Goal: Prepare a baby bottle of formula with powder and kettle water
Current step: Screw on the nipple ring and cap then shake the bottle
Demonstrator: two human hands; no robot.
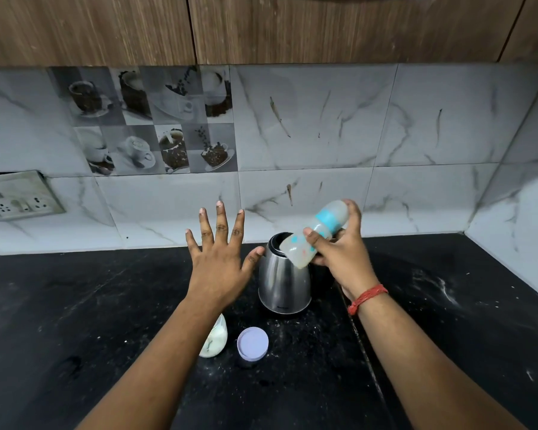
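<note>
My right hand (339, 259) grips a translucent baby bottle (316, 232) with a blue collar, held tilted above the steel kettle (284, 282). The kettle stands on the black counter (90, 305) with its top open. My left hand (219, 259) hovers just left of the kettle, fingers spread, holding nothing; its thumb nearly touches the kettle's rim. A jar of white powder (215, 339) sits partly hidden under my left forearm. Its lilac lid (252, 342) lies on the counter beside it.
White powder specks are scattered over the counter around the kettle and at the right. A marble-tile wall runs behind and along the right side. A socket plate (19, 197) is on the wall at left. Wooden cabinets hang above.
</note>
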